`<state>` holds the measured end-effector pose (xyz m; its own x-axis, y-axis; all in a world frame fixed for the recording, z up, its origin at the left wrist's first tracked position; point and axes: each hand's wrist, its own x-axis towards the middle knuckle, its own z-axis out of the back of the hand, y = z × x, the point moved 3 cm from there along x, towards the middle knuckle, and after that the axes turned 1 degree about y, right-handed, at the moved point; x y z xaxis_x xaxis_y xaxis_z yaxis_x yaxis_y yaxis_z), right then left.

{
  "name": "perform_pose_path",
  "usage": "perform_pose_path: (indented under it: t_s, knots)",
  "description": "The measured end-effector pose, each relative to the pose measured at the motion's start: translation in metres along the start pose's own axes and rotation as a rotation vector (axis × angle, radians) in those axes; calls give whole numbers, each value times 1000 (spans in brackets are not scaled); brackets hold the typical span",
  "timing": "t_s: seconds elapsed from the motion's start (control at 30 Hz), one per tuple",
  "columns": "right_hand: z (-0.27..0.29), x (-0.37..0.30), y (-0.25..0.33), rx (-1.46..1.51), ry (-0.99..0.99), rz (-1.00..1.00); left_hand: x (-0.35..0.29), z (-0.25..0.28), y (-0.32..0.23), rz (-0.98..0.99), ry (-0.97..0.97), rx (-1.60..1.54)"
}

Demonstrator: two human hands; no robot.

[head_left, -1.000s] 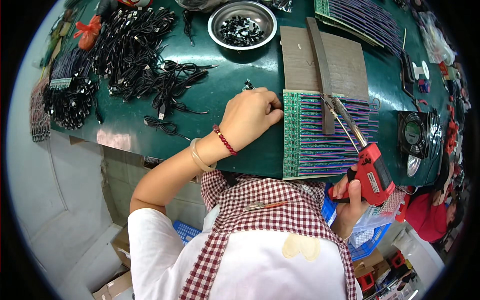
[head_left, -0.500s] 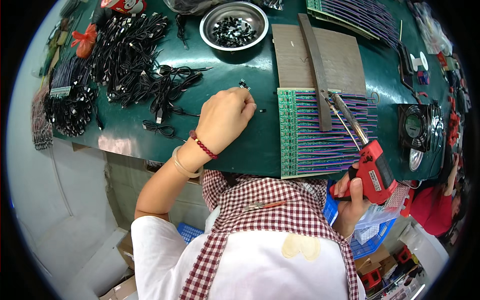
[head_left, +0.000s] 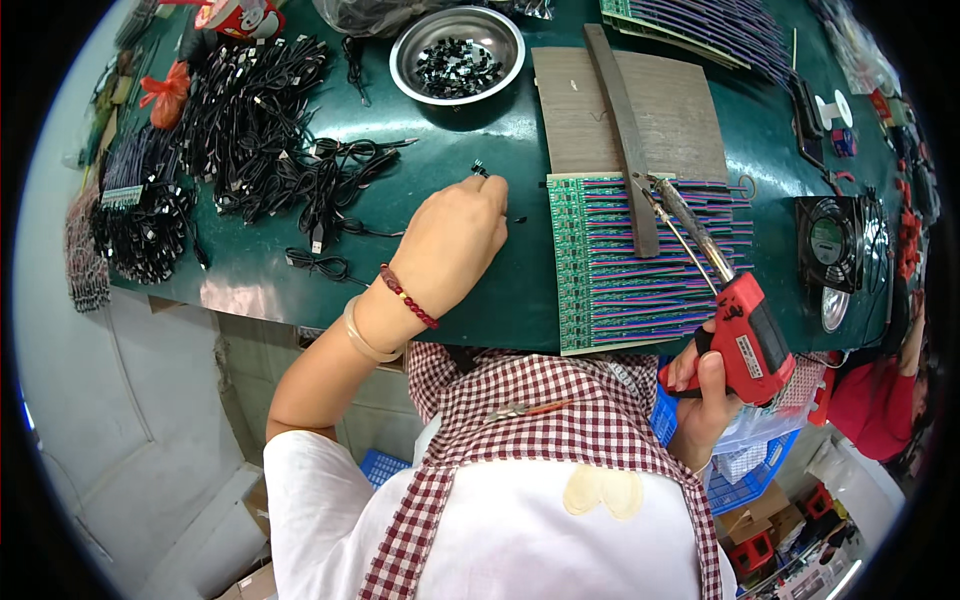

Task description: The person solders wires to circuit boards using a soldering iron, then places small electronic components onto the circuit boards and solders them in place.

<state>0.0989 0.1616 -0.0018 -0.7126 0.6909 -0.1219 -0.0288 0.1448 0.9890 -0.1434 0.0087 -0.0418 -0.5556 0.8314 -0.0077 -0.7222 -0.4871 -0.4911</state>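
Observation:
My left hand is closed just left of the table's middle, thumb and fingers pinched. A small black connector with pale metal pins shows at its fingertips; the grip itself is partly hidden. Another tiny black piece lies on the table beside that hand. My right hand is wrapped round the handle of a red soldering gun. The gun's metal tip reaches up and left over a sheet of green circuit boards with rows of coloured wires. A flat dark bar lies across the wires.
A steel bowl of small black connectors stands at the back. Bundled black cables cover the left side. Under the bar lies a brown board. More wired boards lie behind. A black fan stands at right; a person in red is beyond.
The whole view has shifted slightly. My left hand has turned a little, its thumb now less visible, while the fingertips stay by the connector. The right hand and soldering gun look nearly unchanged.

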Motion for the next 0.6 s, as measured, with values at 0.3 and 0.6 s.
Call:
perform_pose_path:
  t_s: [0.3,0.6]
  knots:
    - [-29,12,17,-33,101,-125,-17,9,-27,437,227,-1427]
    - [-60,26,16,-242,284,-231,-41,-6,-84,320,185,-1541]
